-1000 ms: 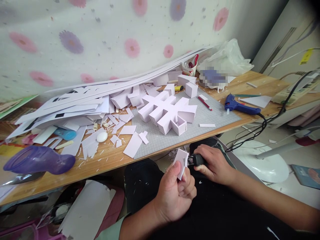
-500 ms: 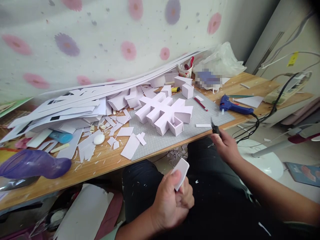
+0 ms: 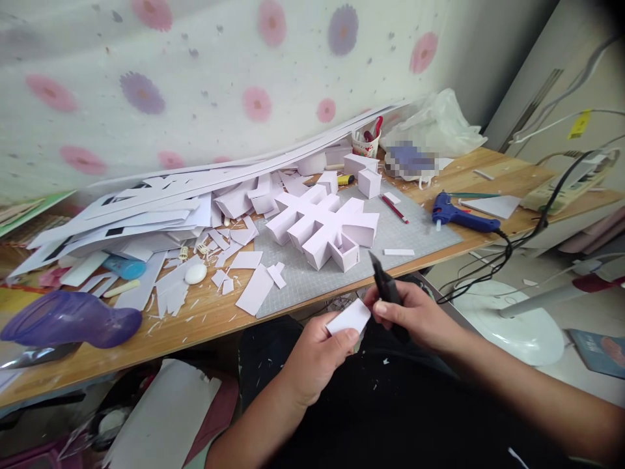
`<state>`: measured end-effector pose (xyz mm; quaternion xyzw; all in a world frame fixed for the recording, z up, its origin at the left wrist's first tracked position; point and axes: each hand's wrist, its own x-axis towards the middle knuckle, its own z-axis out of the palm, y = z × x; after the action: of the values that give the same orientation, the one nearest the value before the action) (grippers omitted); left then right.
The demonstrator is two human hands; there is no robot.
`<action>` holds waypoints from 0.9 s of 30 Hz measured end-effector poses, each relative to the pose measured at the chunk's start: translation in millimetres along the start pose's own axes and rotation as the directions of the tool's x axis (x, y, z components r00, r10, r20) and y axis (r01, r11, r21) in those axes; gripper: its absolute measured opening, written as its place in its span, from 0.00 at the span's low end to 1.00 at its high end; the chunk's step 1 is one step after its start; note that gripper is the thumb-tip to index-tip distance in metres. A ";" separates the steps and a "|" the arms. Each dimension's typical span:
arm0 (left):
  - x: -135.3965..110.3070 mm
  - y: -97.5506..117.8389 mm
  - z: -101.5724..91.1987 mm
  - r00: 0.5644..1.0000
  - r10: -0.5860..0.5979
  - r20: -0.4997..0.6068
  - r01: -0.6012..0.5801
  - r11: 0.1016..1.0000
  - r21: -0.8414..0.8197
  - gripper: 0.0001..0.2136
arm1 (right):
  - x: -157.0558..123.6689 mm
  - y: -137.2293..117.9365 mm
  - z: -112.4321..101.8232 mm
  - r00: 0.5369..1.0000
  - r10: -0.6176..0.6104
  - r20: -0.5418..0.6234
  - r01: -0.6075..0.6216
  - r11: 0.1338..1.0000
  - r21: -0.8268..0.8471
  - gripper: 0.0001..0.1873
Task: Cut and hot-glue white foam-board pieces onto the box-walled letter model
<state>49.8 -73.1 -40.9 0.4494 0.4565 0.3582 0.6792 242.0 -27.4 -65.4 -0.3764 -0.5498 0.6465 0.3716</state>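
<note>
Over my lap, my left hand (image 3: 325, 361) pinches a small white foam board piece (image 3: 349, 318) between thumb and fingers. Close by on its right, my right hand (image 3: 415, 311) is wrapped round a black utility knife (image 3: 388, 290), its dark blade pointing up and away from me. The right fingertips are near the edge of the piece; whether they touch it I cannot tell. Beyond the hands, a white foam board model (image 3: 322, 225) with several box-like arms rests on the grey cutting mat (image 3: 293, 286). A thin white strip (image 3: 399, 252) lies on the mat.
A blue glue gun (image 3: 463, 213) with its black cable lies at the right, near a red pencil (image 3: 394, 208). White offcuts (image 3: 170, 286) and stacked sheets (image 3: 117, 221) cover the left side. A cup of tools (image 3: 365, 144) and a plastic bag (image 3: 434, 124) stand behind.
My right hand has brought the knife leftward and down beside the left hand. The left hand has turned the white piece to lie flatter. The view has shifted slightly.
</note>
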 end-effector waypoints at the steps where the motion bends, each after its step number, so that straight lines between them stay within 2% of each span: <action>1: 0.8 3.8 -3.2 1.000 0.016 0.024 -0.019 0.993 0.113 0.10 | 2.5 -0.9 3.5 1.000 0.025 0.013 -0.025 1.000 0.011 0.17; 3: 3.4 11.8 -9.6 0.997 0.075 0.019 -0.077 0.951 0.299 0.10 | 7.1 -1.0 8.6 0.998 0.054 0.019 -0.055 0.998 0.042 0.16; 5: 7.8 20.3 -14.8 0.984 0.165 -0.061 -0.126 0.903 0.412 0.11 | 12.0 -1.1 10.1 0.998 0.059 0.019 -0.060 0.995 0.079 0.16; 7: 14.4 30.0 -17.8 0.954 0.273 -0.127 -0.173 0.842 0.511 0.13 | 17.6 -2.9 8.0 0.998 0.045 0.038 -0.048 0.996 0.075 0.16; 10: 27.4 46.9 -17.1 0.902 0.422 -0.092 -0.267 0.712 0.649 0.12 | 27.0 -9.5 0.2 0.998 0.027 0.064 -0.028 0.999 0.025 0.17; 13: 43.0 65.5 -14.9 0.863 0.500 -0.069 -0.332 0.665 0.669 0.08 | 35.0 -16.5 -10.9 0.999 0.022 0.039 -0.023 1.000 0.015 0.18; 17: 67.7 87.8 -21.5 0.802 0.568 -0.183 -0.312 0.660 0.683 0.06 | 41.8 -17.2 -29.7 1.000 0.005 -0.026 -0.003 0.997 0.076 0.18; 20: 87.1 97.7 -31.0 0.765 0.593 -0.250 -0.274 0.652 0.707 0.04 | 45.9 -11.2 -43.0 0.992 0.010 -0.130 0.008 0.990 0.142 0.17; 23: 100.6 100.0 -35.6 0.770 0.598 -0.220 -0.243 0.594 0.767 0.03 | 48.8 -5.4 -51.0 0.987 0.022 -0.162 0.011 0.979 0.203 0.16; 27: 106.8 98.2 -33.8 0.766 0.627 -0.138 -0.217 0.455 0.864 0.04 | 49.2 -3.5 -54.4 0.994 0.040 -0.101 -0.021 0.984 0.177 0.16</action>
<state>45.3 65.6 13.3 0.7147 0.5763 0.3629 0.1594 269.3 40.4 -71.9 -0.3840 -0.4645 0.6775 0.4216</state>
